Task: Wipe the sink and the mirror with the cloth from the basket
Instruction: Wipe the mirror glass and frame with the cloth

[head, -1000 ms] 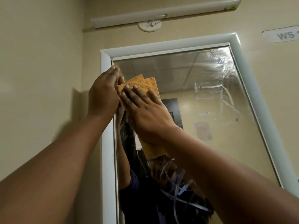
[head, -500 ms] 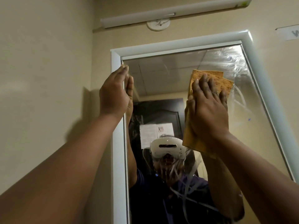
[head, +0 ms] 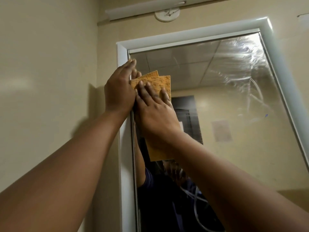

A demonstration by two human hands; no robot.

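Pressing the orange cloth (head: 154,81) flat against the mirror (head: 217,97) near its upper left corner, the right hand (head: 155,113) is lying spread over it, fingers splayed wide, palm pinning the fabric to the glass. The left hand (head: 119,91) is resting open against the white frame (head: 122,52) just beside the cloth, holding nothing, fingers extended along the edge.

The lower part of the cloth is hanging loose below the palm, so it is risking folding under or slipping out if the pressure is easing during a stroke. The two hands are sitting so close that they are touching, and a push leftward is likely to be running the cloth into the left fingers or the frame lip, leaving the corner strip unwiped. Streaks are showing across the upper right of the glass, though whether they are wet smears or glare I cannot say for certain.

A round white fitting (head: 167,14) and a long white casing (head: 142,8) are sitting on the wall above, well clear. The sink is not appearing anywhere here.
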